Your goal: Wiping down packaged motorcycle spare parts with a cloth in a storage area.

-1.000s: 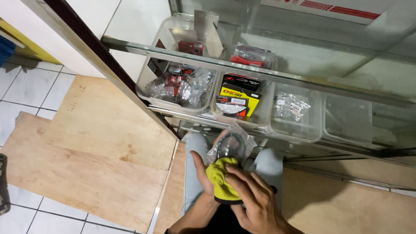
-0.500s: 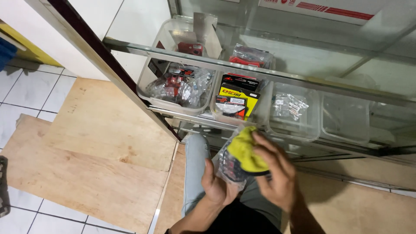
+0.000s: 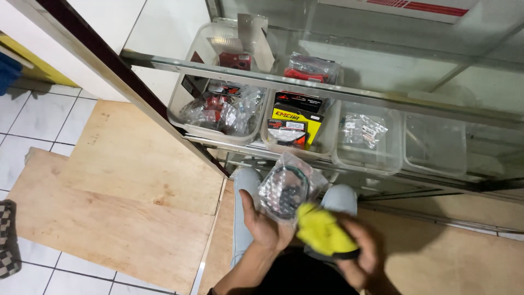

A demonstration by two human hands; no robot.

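Nearest to me, my right hand (image 3: pixel 363 257) is closed around a yellow cloth (image 3: pixel 325 235), bunched up in its grip, and the cloth touches the lower edge of a clear plastic packet (image 3: pixel 285 188). My left hand (image 3: pixel 265 224) holds this packet from below, fingers wrapped on it, above my knees. Inside the packet I see a dark ring-shaped part, not clear enough to name. I judge the step in hand is wiping the packet; the next move needs a steady left hold while the cloth passes over the film. Farther away, the glass shelf (image 3: pixel 382 98) carries clear plastic bins (image 3: pixel 188 104) with more packaged parts.
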